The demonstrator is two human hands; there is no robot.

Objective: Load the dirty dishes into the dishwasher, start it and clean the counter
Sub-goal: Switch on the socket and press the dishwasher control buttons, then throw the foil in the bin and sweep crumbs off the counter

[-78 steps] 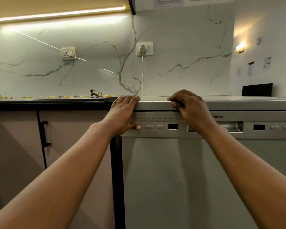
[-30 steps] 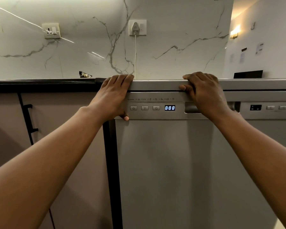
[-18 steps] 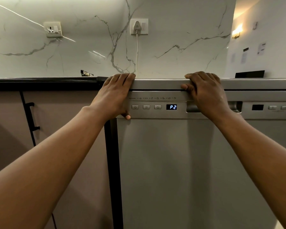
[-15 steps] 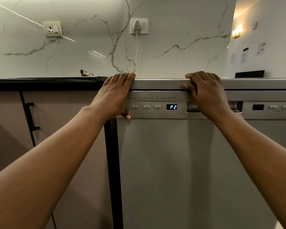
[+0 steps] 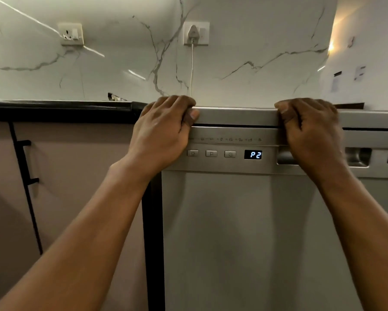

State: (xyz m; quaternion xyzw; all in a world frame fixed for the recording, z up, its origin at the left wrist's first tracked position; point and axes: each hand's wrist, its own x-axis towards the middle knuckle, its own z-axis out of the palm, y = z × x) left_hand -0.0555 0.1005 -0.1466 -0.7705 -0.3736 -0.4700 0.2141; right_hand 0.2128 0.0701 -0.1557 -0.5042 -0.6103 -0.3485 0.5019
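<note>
A silver dishwasher (image 5: 240,232) fills the middle, its door closed. On its control panel a small display (image 5: 253,154) glows "P2", with three buttons (image 5: 211,153) to its left. My left hand (image 5: 161,135) grips the top left corner of the dishwasher, fingers over the top edge, thumb against the front lip. My right hand (image 5: 309,133) grips the top edge further right and covers part of the recessed door handle (image 5: 356,157). No dishes are in view.
A dark counter edge (image 5: 58,108) runs left of the dishwasher above beige cabinet doors with a black handle (image 5: 27,162). A small dark object (image 5: 114,97) lies on the counter. A white cable (image 5: 192,70) hangs from a wall socket on the marble backsplash.
The display went from dark to "888" and then to "P2". My left thumb has moved from the lower panel up to the top lip. Both hands stay on the top edge.
</note>
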